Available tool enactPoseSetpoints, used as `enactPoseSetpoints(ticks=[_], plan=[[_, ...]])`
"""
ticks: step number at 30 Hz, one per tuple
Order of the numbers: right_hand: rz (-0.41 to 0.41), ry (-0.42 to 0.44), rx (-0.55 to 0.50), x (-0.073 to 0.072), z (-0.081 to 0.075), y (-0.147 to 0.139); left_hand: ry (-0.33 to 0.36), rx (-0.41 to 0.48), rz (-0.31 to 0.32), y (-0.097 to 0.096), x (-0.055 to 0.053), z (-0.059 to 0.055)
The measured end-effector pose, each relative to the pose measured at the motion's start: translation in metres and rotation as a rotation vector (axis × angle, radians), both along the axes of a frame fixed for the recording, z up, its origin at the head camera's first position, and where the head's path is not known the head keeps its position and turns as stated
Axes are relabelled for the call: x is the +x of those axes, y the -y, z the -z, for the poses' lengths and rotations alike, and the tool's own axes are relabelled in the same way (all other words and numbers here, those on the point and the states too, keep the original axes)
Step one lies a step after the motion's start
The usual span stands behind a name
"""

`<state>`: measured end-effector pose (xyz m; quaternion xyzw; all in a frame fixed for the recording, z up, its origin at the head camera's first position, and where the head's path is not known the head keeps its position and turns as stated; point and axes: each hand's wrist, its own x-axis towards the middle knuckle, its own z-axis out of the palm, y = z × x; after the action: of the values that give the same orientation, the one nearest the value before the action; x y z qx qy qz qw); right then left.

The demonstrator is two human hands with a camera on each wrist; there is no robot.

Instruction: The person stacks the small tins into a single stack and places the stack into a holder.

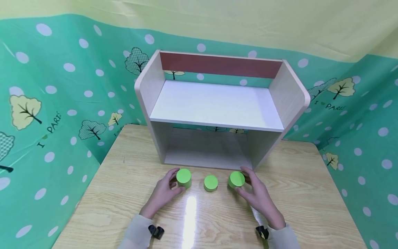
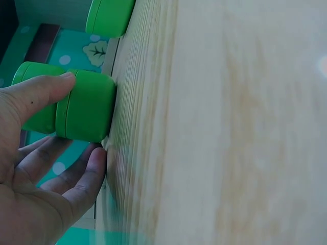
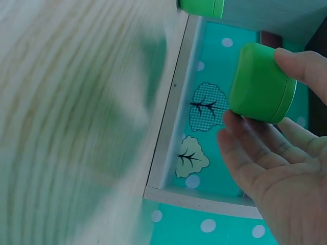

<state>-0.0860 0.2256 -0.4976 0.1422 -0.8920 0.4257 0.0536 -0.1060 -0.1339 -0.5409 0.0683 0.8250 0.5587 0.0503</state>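
The left hand grasps stacked green jars; the right hand grips another jar; a lone jar sits between.

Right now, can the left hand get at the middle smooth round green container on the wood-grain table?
Probably not without letting go: the left hand has its thumb and fingers around stacked round green containers, which sit between it and the middle container.

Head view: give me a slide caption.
Left hand and right hand hold green cylindrical containers before a white two-tier shelf on a pale wooden table.
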Motion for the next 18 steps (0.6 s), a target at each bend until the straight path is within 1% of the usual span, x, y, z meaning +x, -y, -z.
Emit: enactPoseSetpoints(ticks=[4,10,18], plan=[[-0.04,-0.025,0.001,-0.001,-0.002,0.003,-0.001,0.002,-0.002,0.0,0.0,-0.001],[-0.058,0.007,0.0,-0.003,-0.006,0.009,-0.002,0.026,-0.001,0.0,0.001,-0.002],[-0.099,0.003,-0.028,-0.006,-0.012,0.019,-0.003,0.04,0.013,0.002,0.001,0.001]])
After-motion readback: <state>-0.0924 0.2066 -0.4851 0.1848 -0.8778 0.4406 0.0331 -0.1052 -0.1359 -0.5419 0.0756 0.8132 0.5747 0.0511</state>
